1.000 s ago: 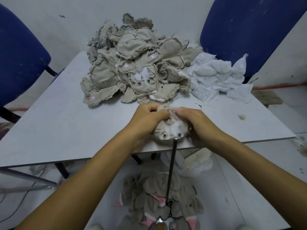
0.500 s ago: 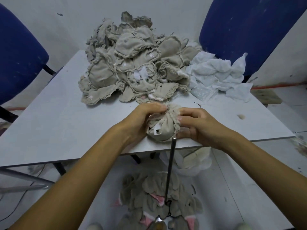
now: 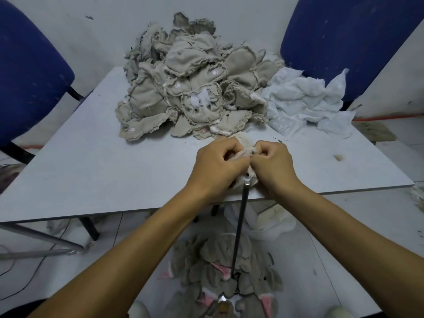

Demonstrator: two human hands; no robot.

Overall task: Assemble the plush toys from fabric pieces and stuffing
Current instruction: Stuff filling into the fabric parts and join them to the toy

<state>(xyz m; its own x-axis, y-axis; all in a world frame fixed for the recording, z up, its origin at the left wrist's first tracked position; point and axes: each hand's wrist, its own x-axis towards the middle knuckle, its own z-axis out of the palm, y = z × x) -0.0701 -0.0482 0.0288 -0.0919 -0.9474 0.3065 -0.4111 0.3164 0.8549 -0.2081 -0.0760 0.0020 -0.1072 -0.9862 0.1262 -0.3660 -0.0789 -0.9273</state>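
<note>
A small beige plush piece (image 3: 243,141) sits over the tip of a dark metal rod (image 3: 241,216) at the near edge of the grey table (image 3: 96,161). My left hand (image 3: 218,166) grips the piece from the left, fingers curled into its fabric. From the right, my right hand (image 3: 273,164) pinches its edge. Both fists meet over the piece and hide most of it. Behind them a big heap of inside-out beige fabric shells (image 3: 190,88) covers the back of the table.
White fabric scraps (image 3: 305,104) lie right of the heap. Blue chairs stand at far left (image 3: 29,72) and far right (image 3: 344,37). Turned grey plush pieces with pink ears (image 3: 220,274) and white stuffing (image 3: 273,223) lie on the floor below. A fluff tuft (image 3: 339,157) rests near the table's right edge.
Both hands have closed tighter and rolled over the plush piece, pulling its fabric down on the rod. The pale face with eyes seen a second ago is now hidden.
</note>
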